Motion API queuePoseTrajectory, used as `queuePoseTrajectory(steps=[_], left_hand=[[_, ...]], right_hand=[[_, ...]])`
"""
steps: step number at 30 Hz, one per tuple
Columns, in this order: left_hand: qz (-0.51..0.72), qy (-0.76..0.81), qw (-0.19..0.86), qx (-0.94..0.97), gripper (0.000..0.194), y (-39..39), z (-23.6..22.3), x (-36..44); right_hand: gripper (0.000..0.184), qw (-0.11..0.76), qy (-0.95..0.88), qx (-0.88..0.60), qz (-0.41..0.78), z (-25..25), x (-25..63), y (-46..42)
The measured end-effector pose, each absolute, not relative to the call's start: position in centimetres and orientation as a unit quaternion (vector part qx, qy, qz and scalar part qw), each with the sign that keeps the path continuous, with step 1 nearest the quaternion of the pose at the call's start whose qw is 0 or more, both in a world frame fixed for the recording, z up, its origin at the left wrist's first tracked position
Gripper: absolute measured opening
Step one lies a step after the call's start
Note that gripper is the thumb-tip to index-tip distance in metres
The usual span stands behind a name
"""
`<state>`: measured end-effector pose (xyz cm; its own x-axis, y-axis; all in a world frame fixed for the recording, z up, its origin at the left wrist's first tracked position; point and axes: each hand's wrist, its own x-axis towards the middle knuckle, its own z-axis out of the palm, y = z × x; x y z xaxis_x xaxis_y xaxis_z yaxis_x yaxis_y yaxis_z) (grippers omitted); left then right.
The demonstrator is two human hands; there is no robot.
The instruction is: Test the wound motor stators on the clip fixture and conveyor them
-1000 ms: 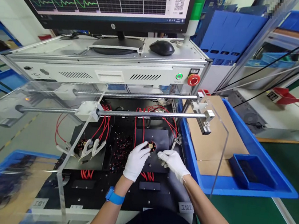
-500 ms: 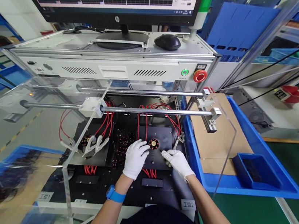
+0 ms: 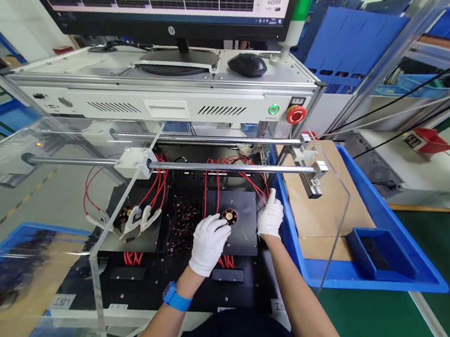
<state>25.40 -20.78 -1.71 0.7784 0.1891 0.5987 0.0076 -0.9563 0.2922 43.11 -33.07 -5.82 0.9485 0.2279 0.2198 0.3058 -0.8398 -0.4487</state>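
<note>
A round motor stator (image 3: pixel 229 216) with copper windings sits on the black plate (image 3: pixel 242 240) of the right station. My gloved left hand (image 3: pixel 210 244) is at its lower left, fingers bent together with the tips at the stator's rim. To the right of the plate, my gloved right hand (image 3: pixel 271 216) is closed, one finger pointing up, where red wires (image 3: pixel 262 187) run down to it. It covers the spot of the wire clip, which is mostly hidden. Thin lead wires stick out from the stator.
Several white-handled clips (image 3: pixel 147 219) grip leads around another stator (image 3: pixel 125 213) on the left station. A pile of stators (image 3: pixel 186 218) lies between the stations. Steel rods (image 3: pixel 225 167) and a clear cover (image 3: pixel 120 204) stand over the bench. A blue tray (image 3: pixel 400 285) with cardboard is at right.
My right hand has moved up and away from the stator's lead to the red wires at the plate's right edge. My left hand stays by the stator, slightly lower; the view has shifted a little.
</note>
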Motion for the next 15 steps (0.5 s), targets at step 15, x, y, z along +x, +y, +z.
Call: queuePoseTrajectory(steps=[15], left_hand=[[0.334, 0.123, 0.256, 0.899, 0.009, -21.8, -2.3, 25.8]], right_hand=[[0.044, 0.728, 0.011, -0.642, 0.240, 1.7, 38.4, -29.0]])
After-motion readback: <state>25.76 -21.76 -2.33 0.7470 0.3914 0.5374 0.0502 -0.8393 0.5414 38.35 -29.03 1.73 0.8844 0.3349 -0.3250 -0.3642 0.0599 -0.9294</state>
